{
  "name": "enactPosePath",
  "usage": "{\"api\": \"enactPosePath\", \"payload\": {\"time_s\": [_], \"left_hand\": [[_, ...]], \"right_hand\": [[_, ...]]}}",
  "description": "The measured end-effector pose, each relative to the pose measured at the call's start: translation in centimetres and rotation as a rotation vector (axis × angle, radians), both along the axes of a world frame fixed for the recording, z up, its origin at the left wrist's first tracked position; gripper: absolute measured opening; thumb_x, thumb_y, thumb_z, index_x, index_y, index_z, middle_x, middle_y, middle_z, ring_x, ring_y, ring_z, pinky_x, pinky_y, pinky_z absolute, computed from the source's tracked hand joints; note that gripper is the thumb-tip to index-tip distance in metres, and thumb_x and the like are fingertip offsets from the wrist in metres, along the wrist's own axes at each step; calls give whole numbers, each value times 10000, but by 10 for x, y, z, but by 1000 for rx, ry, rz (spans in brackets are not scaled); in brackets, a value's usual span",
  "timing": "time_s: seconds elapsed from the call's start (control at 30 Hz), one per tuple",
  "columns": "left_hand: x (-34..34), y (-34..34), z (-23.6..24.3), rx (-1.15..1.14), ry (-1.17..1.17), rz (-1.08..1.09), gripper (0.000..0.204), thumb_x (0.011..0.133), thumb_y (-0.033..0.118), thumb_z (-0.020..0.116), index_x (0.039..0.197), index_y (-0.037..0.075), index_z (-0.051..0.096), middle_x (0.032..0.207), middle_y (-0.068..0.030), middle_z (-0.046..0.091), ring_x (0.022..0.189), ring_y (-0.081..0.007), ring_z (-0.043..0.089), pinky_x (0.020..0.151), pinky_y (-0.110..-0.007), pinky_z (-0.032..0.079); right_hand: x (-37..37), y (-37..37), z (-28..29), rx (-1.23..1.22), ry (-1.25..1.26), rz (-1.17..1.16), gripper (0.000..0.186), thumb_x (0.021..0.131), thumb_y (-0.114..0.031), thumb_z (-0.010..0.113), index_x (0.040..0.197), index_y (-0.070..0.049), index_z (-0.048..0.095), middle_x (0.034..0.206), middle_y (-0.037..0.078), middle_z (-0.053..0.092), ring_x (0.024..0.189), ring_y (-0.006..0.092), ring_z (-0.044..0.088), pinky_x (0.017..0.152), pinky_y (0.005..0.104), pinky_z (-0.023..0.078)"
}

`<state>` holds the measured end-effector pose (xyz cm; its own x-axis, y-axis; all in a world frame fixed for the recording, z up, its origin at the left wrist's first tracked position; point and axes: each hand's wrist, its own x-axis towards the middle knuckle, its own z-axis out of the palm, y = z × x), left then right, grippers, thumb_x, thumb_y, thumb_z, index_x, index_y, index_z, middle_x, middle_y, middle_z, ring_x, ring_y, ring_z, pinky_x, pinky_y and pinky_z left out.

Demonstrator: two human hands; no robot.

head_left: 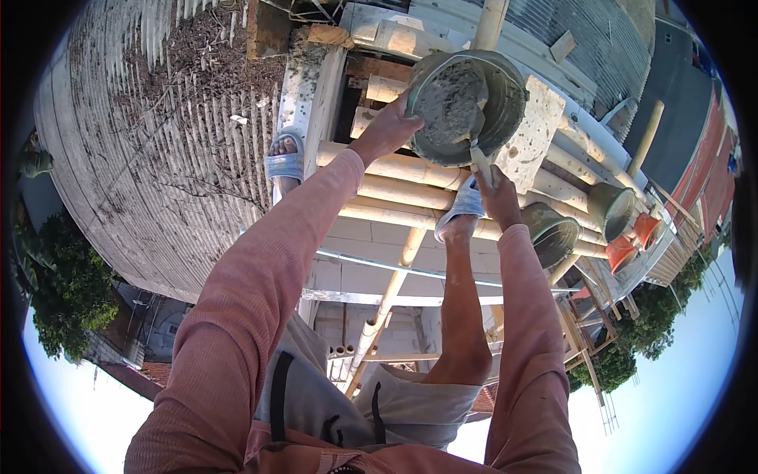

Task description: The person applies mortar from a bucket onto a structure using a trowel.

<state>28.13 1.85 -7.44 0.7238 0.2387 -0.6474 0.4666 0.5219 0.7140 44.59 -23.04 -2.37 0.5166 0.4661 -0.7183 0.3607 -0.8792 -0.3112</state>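
Note:
A dark bucket (509, 107) holding wet grey mortar (446, 107) is tilted in front of me, above the bamboo poles. My left hand (387, 130) grips its left rim, with the thumb along the edge and the other fingers partly hidden. In my right hand (499, 196) is the handle of a trowel (479, 158). The trowel's blade reaches into the bucket, at the right side of the mortar, and is partly coated, so its outline is hard to make out. My right foot in a blue sandal (466, 201) stands just below the bucket.
Bamboo poles (410, 193) form a platform with open gaps, high above the ground. A mortar-spotted board (537, 130) lies beside the bucket. Two dark buckets (610, 212) and two orange buckets (621, 254) are at the right. Corrugated roofing (174, 174) spreads to the left.

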Motion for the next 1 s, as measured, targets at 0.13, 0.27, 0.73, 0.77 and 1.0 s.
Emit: {"api": "enactPosePath", "payload": {"time_s": [0.13, 0.27, 0.73, 0.77, 1.0], "left_hand": [[-7, -17, -7, 54, -75, 148, 754, 959, 46, 590, 1632, 65, 252, 1224, -113, 672, 997, -165, 639, 940, -317, 518], [-48, -27, 7, 121, -3, 272, 717, 933, 49, 583, 1606, 69, 334, 1190, -84, 672, 937, -135, 621, 874, -303, 528], [-209, -25, 107, -119, 362, 853, 603, 898, 59, 575, 1486, 71, 443, 1234, -61, 631, 995, -134, 658, 771, -323, 611], [-219, -24, 103, -137, 385, 905, 599, 893, 67, 584, 1477, 75, 448, 1240, -67, 632, 976, -143, 667, 761, -325, 614], [-269, -7, 53, -230, 347, 1117, 416, 902, 64, 612, 1310, 79, 537, 1089, -81, 680, 923, -235, 708, 759, -383, 631]], "right_hand": [[-11, -6, -13, 105, 210, -223, 488, 990, -517, 652, 973, -30, 623, 638, 127, 589, 601, 323, 615, 584, 423, 483], [-52, 42, 17, 157, 583, -496, 430, 1000, -486, 671, 977, -59, 623, 583, -39, 465, 473, 58, 436, 435, 275, 352], [-165, 83, 29, -74, 1000, -331, 396, 1022, -477, 643, 1018, -83, 600, 648, -50, 508, 509, 35, 456, 450, 224, 335], [-171, 86, 26, -44, 1044, -336, 394, 1020, -478, 646, 1017, -87, 601, 645, -52, 503, 510, 33, 454, 457, 224, 340], [-198, 126, 16, -27, 1046, -311, 394, 1019, -477, 649, 1007, -88, 586, 638, -64, 470, 507, 31, 418, 451, 230, 327]]}}
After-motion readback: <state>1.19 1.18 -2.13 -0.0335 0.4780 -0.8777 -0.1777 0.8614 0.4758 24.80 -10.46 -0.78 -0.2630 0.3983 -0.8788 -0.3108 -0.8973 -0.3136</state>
